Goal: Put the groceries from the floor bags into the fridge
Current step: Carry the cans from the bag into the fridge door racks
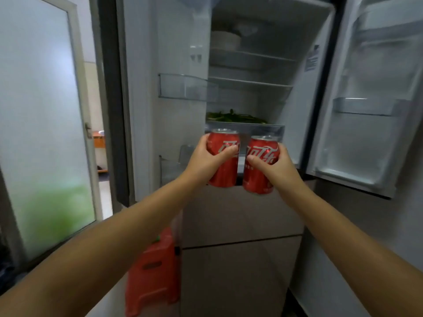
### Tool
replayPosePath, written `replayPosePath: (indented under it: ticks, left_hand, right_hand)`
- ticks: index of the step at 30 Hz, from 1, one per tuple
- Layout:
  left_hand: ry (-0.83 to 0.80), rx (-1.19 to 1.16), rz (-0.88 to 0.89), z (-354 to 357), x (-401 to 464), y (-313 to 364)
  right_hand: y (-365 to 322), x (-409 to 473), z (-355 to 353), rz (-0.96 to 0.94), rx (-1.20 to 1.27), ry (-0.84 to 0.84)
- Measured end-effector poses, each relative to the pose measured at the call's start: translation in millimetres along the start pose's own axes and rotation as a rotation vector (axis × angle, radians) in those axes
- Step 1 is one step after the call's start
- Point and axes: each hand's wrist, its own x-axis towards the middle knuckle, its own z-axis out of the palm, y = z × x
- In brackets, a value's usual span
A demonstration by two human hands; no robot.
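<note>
Two cans held upright side by side before the open fridge (251, 88), just apart: left can (225, 161) in the left hand (203, 160), right can (261, 165) in the right hand (278, 167). Behind and just above them, leafy greens (233, 117) on the lowest shelf; a bowl (225, 40) on the top shelf. Fridge doors swung open at either side. Below left, beside the fridge's lower drawers, a stool (153, 271); far left, a glass door (39, 133).

My feed is dim and soft all over, with a cool grey cast. The brightest light comes through the frosted glass door (41, 124) at left. The fridge (249, 72) interior sits in shadow. Wide-angle bending curves the edges, and my forearms blur near the bottom corners.
</note>
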Motion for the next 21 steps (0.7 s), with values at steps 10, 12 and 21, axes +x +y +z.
replayPosePath:
  ticks: [10, 12, 21]
  left_hand:
    - [0.409, 0.417, 0.125, -50.6, 66.2, -10.3]
    - [0.466, 0.487, 0.087, -49.6, 67.8, -20.3]
    - [0.648, 0.935, -0.037, -35.0, 58.6, -45.8]
  right_hand:
    - [24.5, 133.6, 101.2, -0.278, 0.271, -0.227]
    - [36.2, 147.4, 111.6, -0.273, 0.303, -0.304]
    - [78.3, 163.4, 131.0, -0.271, 0.35, -0.449]
